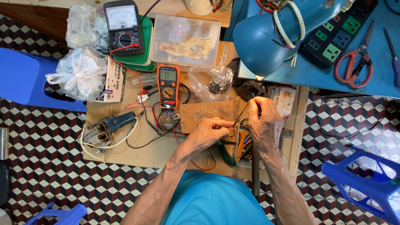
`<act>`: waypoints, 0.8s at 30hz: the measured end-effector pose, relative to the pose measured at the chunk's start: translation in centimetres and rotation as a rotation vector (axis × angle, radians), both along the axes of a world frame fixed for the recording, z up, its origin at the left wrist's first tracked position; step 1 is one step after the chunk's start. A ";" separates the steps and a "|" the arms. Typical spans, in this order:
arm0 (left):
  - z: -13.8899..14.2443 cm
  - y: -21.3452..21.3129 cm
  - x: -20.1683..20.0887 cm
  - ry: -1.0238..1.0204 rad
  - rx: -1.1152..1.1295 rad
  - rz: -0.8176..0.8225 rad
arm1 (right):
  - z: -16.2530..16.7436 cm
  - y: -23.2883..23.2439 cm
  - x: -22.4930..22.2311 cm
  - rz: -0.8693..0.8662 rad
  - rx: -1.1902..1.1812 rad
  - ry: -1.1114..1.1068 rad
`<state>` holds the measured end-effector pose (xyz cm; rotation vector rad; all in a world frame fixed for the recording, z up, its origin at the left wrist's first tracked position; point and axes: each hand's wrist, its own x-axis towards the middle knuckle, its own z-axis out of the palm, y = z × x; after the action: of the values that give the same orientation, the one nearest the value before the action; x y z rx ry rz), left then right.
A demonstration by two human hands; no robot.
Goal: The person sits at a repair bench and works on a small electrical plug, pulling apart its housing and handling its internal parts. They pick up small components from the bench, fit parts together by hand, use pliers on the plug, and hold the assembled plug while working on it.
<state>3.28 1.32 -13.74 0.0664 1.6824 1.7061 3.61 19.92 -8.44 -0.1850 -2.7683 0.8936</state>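
- My left hand (208, 132), centre of frame, is closed, fingertips pinching a small brownish part (230, 133) over the wooden board (125, 154); its shape is too small to tell.
- My right hand (263, 125) is closed around a thin dark rod-like tool (242, 113).
- The tool's long axis runs diagonally, its tip pointing lower left onto the part.
- Left of centre, an orange digital multimeter (168, 85) lies flat, screen toward the top edge.
- Above the hands, a glossy blue lamp shade (266, 41), rounded metal.
- Upper right, red-handled scissors (355, 62) lie on the blue table (316, 75).
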 end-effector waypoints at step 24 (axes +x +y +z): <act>-1.8 -0.7 0.0 -0.285 0.333 0.231 | 0.8 1.8 -0.4 -0.100 -0.125 -0.010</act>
<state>3.30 0.67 -15.57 -0.2142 1.2242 2.0466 3.21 21.76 -7.60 -0.3474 -2.6867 1.0419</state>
